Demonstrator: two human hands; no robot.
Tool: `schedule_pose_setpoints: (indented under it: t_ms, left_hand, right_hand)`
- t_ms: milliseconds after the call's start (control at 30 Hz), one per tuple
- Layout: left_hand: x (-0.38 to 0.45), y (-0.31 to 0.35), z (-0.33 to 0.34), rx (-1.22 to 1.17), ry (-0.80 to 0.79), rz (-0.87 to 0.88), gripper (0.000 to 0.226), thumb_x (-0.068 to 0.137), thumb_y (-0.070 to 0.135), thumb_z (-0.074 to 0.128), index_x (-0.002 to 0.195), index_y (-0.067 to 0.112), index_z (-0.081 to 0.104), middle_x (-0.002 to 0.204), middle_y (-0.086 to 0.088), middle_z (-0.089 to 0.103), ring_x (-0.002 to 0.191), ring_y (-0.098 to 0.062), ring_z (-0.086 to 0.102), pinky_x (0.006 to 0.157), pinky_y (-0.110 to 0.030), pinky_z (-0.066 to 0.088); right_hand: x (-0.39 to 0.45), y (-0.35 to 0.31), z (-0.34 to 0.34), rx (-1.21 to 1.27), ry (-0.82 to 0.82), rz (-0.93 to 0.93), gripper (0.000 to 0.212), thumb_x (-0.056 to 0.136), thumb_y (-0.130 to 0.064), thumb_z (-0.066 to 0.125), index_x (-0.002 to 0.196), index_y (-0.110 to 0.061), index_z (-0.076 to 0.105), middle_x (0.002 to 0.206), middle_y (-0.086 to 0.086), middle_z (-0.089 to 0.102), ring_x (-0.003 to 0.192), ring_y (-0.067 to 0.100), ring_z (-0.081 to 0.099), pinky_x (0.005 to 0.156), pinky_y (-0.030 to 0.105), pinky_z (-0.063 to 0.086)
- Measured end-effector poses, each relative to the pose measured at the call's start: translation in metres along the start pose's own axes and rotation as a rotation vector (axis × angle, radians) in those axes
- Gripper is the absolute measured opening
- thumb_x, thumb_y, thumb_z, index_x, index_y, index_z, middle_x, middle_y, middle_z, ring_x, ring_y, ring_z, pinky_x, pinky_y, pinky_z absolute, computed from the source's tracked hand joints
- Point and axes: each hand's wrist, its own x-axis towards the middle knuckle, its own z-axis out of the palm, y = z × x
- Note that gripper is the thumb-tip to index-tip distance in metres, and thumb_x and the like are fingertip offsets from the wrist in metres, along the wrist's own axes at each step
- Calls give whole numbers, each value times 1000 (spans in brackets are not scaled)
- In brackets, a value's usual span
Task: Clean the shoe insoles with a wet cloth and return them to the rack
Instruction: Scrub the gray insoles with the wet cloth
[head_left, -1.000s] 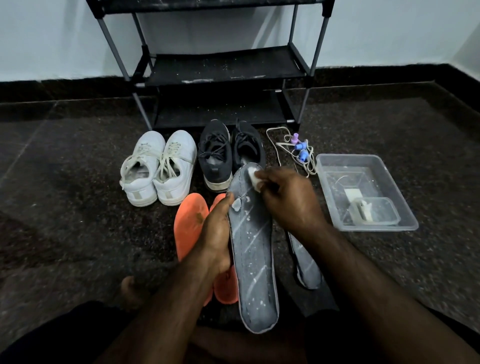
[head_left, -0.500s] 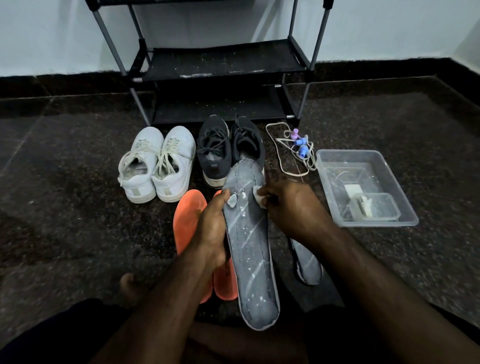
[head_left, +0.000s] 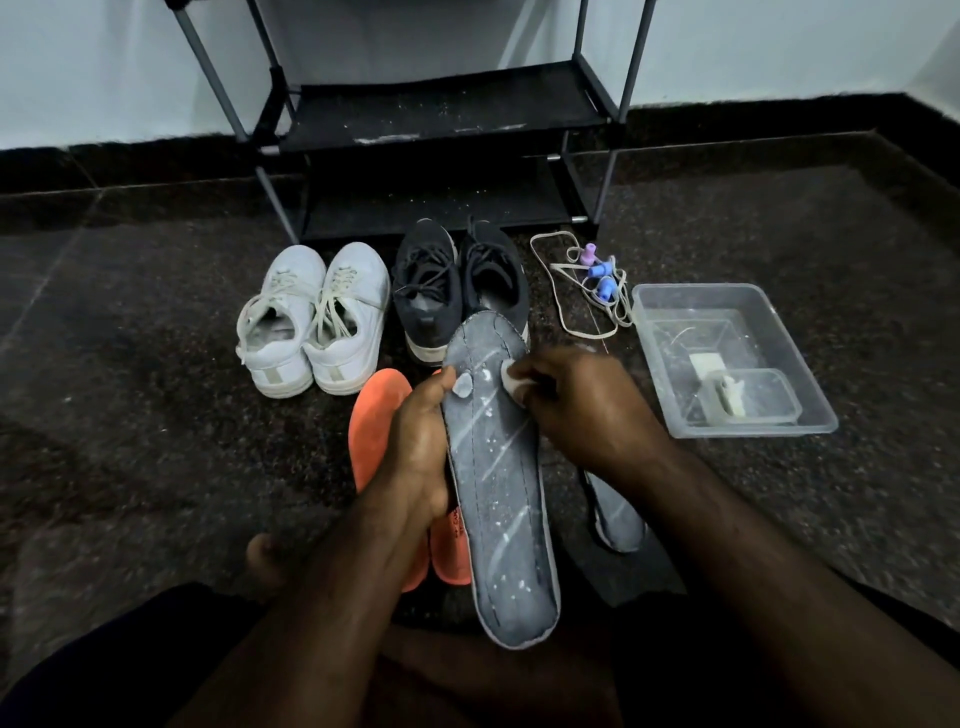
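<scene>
Floor (head_left: 156, 467): clear tub (head_left: 810, 410) holds small tray (head_left: 750, 397)

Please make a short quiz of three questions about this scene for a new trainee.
1. True or false: the left hand holds the grey insole.
2. What does the right hand pinch? A) a brush B) a white cloth C) a lace
3. How many orange insoles lie on the floor?

Key: 1 true; 2 B; 3 two.
</scene>
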Motion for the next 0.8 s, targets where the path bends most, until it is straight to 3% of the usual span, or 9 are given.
schedule_pose_setpoints:
  t_ms: [200, 367, 500, 567, 667, 767, 800]
  left_hand:
    - [-4, 2, 2, -21, -3, 17, 41, 100, 34, 44, 111, 5, 70, 98, -17, 73, 84, -31, 70, 88, -42, 54]
    - [-3, 5, 3, -29, 9, 23, 36, 99, 29, 42, 104, 5, 69, 87, -15, 71, 75, -29, 68, 75, -36, 56]
    - [-7, 5, 4, 50, 31, 40, 41, 99, 23, 43, 119, -4, 65, 93, -18, 72, 77, -29, 70, 68, -32, 60]
    - [-8, 3, 4, 65, 34, 49, 46, 97, 22, 44, 128, -6, 62, 105, -23, 70, 85, -33, 69, 75, -36, 60]
    - [-9, 2, 8, 64, 36, 57, 51, 91, 24, 50, 129, -8, 60, 123, -32, 62, 104, -41, 61, 99, -50, 51]
    - [-6, 1, 7, 58, 39, 59, 34, 88, 25, 52, 107, 0, 66, 105, -28, 65, 96, -39, 63, 95, -48, 51]
    - [-5, 0, 7, 63, 39, 59, 36, 89, 25, 52, 108, -1, 67, 106, -29, 65, 97, -40, 64, 96, -48, 51]
  right_hand:
    - [2, -5, 1, -41, 8, -18, 18, 92, -16, 62, 107, -19, 72, 106, 1, 69, 96, 14, 64, 86, 28, 51]
    - [-10, -11, 0, 3, -57, -25, 18, 91, -17, 65, 107, -21, 73, 104, -5, 72, 92, 7, 66, 82, 23, 52]
    - [11, -5, -4, -18, 110, 22, 20, 92, -20, 63, 111, -19, 72, 108, 3, 69, 93, 15, 65, 83, 28, 52]
    - [19, -4, -1, -56, 100, 33, 20, 94, -16, 61, 111, -17, 71, 108, 5, 68, 92, 17, 64, 82, 27, 52]
    - [15, -13, 8, -25, 52, -9, 19, 94, -12, 59, 109, -16, 71, 106, 3, 70, 91, 14, 63, 78, 21, 47]
    - [5, -22, 11, 27, 26, -99, 18, 92, -14, 62, 105, -17, 73, 101, -1, 71, 90, 11, 64, 77, 17, 45]
    - [5, -22, 8, 53, 24, -84, 18, 92, -16, 63, 106, -18, 74, 102, -2, 72, 90, 9, 65, 78, 16, 46]
